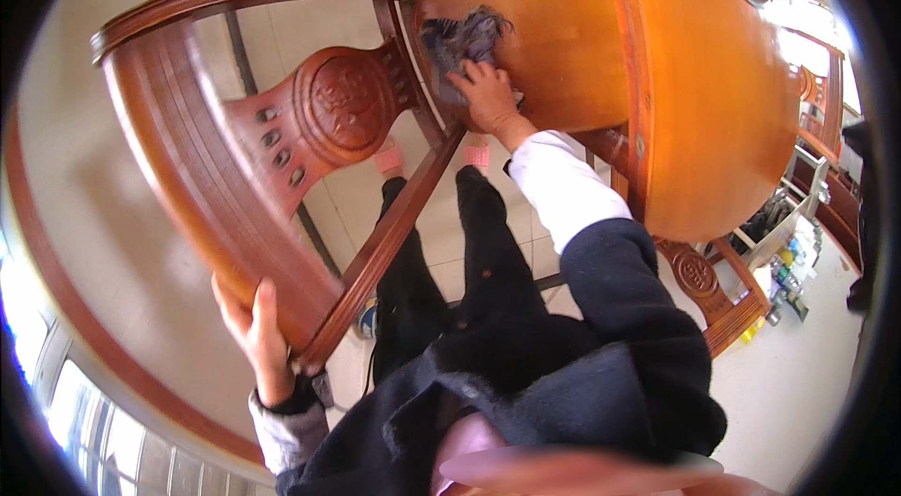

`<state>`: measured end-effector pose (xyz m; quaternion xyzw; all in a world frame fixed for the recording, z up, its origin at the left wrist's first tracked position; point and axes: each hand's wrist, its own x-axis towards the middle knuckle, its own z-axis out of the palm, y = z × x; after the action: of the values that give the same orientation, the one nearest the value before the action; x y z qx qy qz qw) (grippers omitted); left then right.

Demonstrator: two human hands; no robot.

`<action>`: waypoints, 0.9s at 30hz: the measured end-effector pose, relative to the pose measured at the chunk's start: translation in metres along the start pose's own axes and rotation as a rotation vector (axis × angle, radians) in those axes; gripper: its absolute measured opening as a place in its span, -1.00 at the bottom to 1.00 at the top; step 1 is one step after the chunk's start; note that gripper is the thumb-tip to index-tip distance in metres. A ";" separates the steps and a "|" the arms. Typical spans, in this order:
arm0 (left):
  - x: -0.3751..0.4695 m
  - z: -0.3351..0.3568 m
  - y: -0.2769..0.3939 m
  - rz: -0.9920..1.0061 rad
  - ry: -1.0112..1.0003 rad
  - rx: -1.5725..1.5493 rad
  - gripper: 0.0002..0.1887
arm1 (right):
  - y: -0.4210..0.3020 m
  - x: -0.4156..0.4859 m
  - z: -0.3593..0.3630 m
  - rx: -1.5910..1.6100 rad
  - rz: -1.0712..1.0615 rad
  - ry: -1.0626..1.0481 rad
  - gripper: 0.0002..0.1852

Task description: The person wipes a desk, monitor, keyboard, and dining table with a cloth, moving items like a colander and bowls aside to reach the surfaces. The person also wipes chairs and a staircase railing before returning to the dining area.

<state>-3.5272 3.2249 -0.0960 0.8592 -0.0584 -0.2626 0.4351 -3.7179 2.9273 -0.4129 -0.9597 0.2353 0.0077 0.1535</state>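
A carved wooden chair (345, 102) stands before me, its reddish-brown backrest on the left and its orange-brown seat (549, 10) on the right. My left hand (257, 334) grips the top rail (232, 179) of the backrest near its lower corner, thumb on one face and fingers around the edge. On the seat, close to the back posts, lies a crumpled dark grey cloth (468, 38). My right hand (489, 95) presses on this cloth with the fingers spread over its near part. The palm side is hidden.
Right beside the seat is a rounded wooden tabletop (718, 102). Another carved chair (704, 278) stands below it. Farther right, bottles (785, 278) and other small items sit near a metal rack (781, 214). Pale tiles (450, 235) cover the floor around my feet.
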 end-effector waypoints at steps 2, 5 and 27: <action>0.002 0.000 -0.017 -0.031 0.070 -0.007 -0.36 | 0.013 0.022 0.030 -0.064 -0.145 -0.002 -0.49; 0.009 -0.008 -0.033 -0.077 0.103 0.002 -0.29 | 0.045 0.069 0.038 -0.183 -0.190 0.059 -0.48; 0.009 -0.006 -0.033 -0.122 0.093 -0.112 -0.24 | 0.024 0.009 0.049 -0.143 0.041 0.111 -0.53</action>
<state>-3.5207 3.2464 -0.1219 0.8467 0.0291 -0.2512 0.4681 -3.7176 2.9180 -0.4675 -0.9622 0.2618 -0.0256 0.0709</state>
